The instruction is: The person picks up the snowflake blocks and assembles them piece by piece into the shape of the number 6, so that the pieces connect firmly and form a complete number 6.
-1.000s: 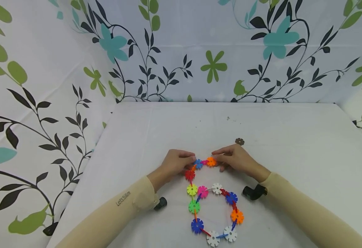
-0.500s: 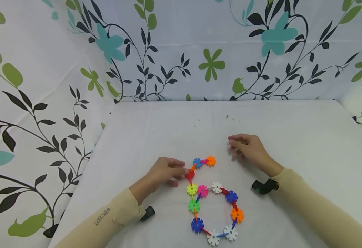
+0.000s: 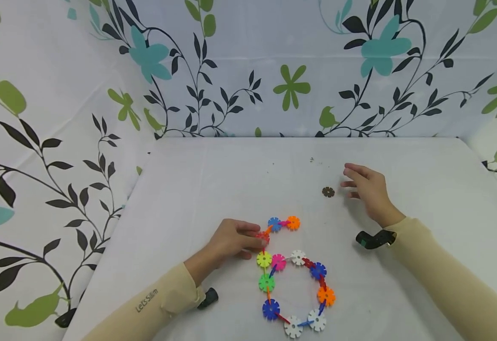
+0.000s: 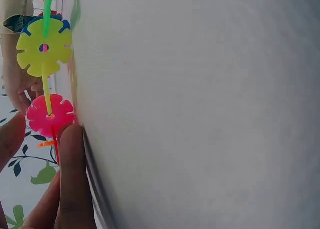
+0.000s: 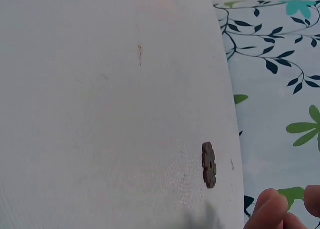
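A chain of colourful notched interlocking discs lies on the white tabletop. My left hand (image 3: 234, 240) is at the red disc (image 3: 263, 238) in its upper left part, holding it between thumb and fingers. In the left wrist view, fingertips stand at both sides of that disc (image 4: 50, 115), with the yellow disc (image 4: 45, 48) linked above it. The chain's upper end has a blue disc (image 3: 275, 224) and an orange disc (image 3: 293, 223). To the right, my right hand (image 3: 368, 192) hovers with fingers loosely extended and holds nothing. A loose brown disc (image 3: 328, 192) lies just left of its fingertips.
The lower chain forms a loop with a pink disc (image 3: 279, 262), a dark blue disc (image 3: 271, 309) and several others. Black wrist cameras (image 3: 375, 239) hang by both cuffs. A patterned cloth (image 3: 231, 71) stands behind the white table (image 3: 214, 175).
My right hand has left the orange disc and moved right, past the brown disc. My left hand has gone from the blue disc down to the red one. The chain's upper end has shifted slightly right.
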`<action>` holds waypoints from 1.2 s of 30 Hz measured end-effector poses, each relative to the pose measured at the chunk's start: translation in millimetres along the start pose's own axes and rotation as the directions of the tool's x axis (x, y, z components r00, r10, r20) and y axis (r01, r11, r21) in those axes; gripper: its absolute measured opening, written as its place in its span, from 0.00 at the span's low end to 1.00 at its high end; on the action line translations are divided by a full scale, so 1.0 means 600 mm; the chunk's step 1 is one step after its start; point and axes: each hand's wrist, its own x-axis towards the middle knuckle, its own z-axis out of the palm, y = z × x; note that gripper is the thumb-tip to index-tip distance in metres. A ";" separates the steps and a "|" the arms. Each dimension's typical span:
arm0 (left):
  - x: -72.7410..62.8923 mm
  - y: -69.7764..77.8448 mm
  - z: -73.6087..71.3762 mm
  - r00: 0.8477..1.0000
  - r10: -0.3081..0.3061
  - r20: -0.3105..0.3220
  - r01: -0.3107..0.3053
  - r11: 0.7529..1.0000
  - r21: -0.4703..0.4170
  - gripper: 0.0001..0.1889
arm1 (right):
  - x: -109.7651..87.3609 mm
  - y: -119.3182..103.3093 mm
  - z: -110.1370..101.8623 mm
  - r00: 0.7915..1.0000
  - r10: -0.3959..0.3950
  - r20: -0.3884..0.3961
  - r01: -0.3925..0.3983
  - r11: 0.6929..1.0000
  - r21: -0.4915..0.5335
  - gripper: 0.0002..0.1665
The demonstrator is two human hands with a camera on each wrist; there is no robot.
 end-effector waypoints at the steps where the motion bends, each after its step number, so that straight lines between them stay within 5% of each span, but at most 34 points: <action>1: 0.000 0.000 0.002 1.000 -0.002 -0.002 0.002 1.000 -0.003 0.25 | 0.002 0.001 -0.002 1.000 0.004 0.004 -0.004 1.000 -0.015 0.35; 10: -0.001 0.003 0.009 1.000 -0.021 0.001 0.021 0.999 -0.033 0.25 | 0.010 0.013 -0.012 0.996 0.019 0.083 0.004 0.963 -0.269 0.31; 24: -0.025 -0.003 0.015 0.996 0.081 0.021 -0.084 0.987 0.135 0.41 | 0.015 0.013 -0.001 0.982 -0.004 0.191 0.092 0.887 -0.452 0.31; 30: -0.025 -0.007 0.018 0.995 0.103 0.018 -0.104 0.991 0.088 0.41 | 0.013 0.003 0.012 0.975 -0.026 0.219 0.147 0.818 -0.556 0.30; 36: -0.022 -0.007 0.021 0.996 0.090 0.009 -0.091 0.993 0.072 0.41 | 0.011 0.005 0.016 0.977 -0.034 0.213 0.155 0.797 -0.583 0.26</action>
